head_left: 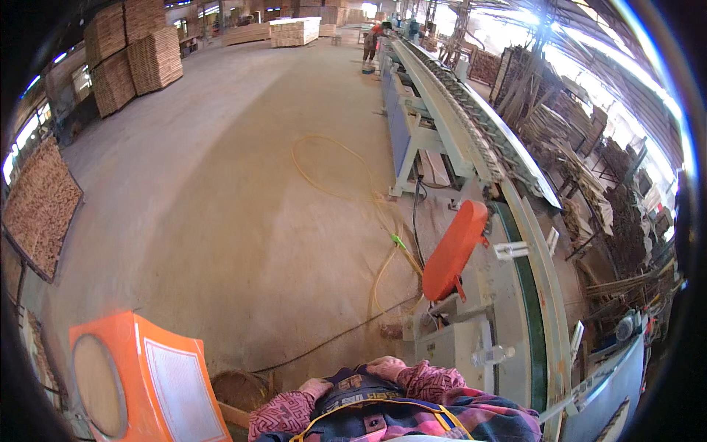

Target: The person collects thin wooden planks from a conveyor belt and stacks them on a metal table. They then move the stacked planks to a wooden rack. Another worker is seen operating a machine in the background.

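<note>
Both hands are low in the picture, close to my waist at a dark apron (361,387) with printed marks and yellow straps. At the apron's far edge, my right hand (386,367) has its fingers curled over the cloth. My left hand (315,388) rests against the left side of the same apron; its fingers are mostly hidden. Patterned red sleeve covers (434,378) cover both forearms. To my right stands a long machine with a green belt (532,324) and an orange-red guard (458,250). A clear plastic bottle (493,356) is on the machine's near part.
An orange box-shaped unit (173,376) with a round opening stands at lower left. A yellow hose (383,276) and a dark cable (324,343) cross the floor. Wood stacks (151,59) are at far left. Another person (370,46) stands beside the conveyor's far end.
</note>
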{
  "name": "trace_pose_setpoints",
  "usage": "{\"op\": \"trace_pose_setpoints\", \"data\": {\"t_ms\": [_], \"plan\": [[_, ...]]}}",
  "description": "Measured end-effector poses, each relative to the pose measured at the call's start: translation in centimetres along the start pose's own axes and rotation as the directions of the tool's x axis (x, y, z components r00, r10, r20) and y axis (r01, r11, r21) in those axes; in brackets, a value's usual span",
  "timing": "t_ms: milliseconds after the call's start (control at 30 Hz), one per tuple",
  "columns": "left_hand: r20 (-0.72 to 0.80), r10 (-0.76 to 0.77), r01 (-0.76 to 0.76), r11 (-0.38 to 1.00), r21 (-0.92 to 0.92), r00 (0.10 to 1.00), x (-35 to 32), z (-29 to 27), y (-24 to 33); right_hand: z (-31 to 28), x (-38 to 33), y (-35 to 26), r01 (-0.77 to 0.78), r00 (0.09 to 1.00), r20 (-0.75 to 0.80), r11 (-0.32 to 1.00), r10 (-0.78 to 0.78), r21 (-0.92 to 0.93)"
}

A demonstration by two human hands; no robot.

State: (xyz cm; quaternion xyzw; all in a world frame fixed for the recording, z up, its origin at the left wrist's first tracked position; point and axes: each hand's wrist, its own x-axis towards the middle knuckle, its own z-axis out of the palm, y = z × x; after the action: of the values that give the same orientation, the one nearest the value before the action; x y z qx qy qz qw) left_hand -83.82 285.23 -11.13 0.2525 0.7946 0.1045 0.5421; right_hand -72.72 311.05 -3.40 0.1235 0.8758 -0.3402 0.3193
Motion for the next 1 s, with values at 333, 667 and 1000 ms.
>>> {"op": "trace_pose_setpoints", "data": {"t_ms": [333,667,1000], "plan": [[0.037,0.266,-0.263,0.963,-0.063,0.963,18.8,-9.9,-7.9,-12.8,22.1,7.3,0.140,0.969,0.238,0.949,-0.071,-0.283],[-0.479,0.106,-0.122,0.993,-0.002,0.871,32.7,-44.5,3.9,-42.2,45.9,7.7,-0.156,0.987,-0.045,0.986,0.154,-0.057],[-0.090,-0.160,0.154,0.985,-0.076,0.983,46.1,-69.9,10.8,-55.8,60.2,8.3,-0.228,0.972,0.018,0.931,0.233,0.287]]}}
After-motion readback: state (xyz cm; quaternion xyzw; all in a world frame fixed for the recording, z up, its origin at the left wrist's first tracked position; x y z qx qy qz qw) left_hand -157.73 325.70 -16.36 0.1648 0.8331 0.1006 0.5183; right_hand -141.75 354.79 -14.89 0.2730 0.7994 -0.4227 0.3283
